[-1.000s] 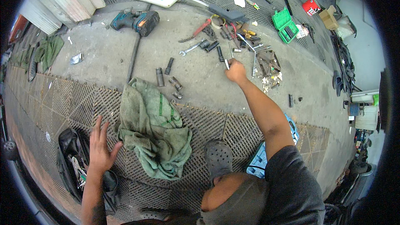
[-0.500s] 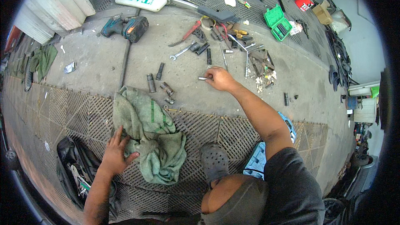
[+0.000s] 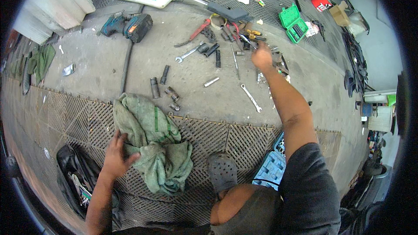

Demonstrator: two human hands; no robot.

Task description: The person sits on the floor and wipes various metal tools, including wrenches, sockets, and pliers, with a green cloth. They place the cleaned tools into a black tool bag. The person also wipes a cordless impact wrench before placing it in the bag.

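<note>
My left hand (image 3: 115,156) is open, fingers spread, against the left edge of a crumpled green towel (image 3: 167,165). Stretched forward, my right hand (image 3: 262,56) is down at a pile of tools. Its fingers look closed beside the shiny bars of a branched wrench (image 3: 246,39), but what they hold is hidden. Yellow-handled pliers (image 3: 253,32) are just past the fingertips. A small silver socket (image 3: 211,82) and a combination wrench (image 3: 251,98) lie nearer to me. Several dark sockets (image 3: 155,88) and another wrench (image 3: 187,55) are farther left.
A cordless impact wrench (image 3: 128,27) stands at the far left by a dark bar (image 3: 127,67). An open green case (image 3: 292,24) is at the far right. My foot in a clog (image 3: 222,172) is near an open blue tool case (image 3: 271,169). A black bag (image 3: 76,174) lies left.
My right hand has let go of the silver socket, which now lies on the floor, and has moved forward and right to the tool pile. The left hand has barely moved.
</note>
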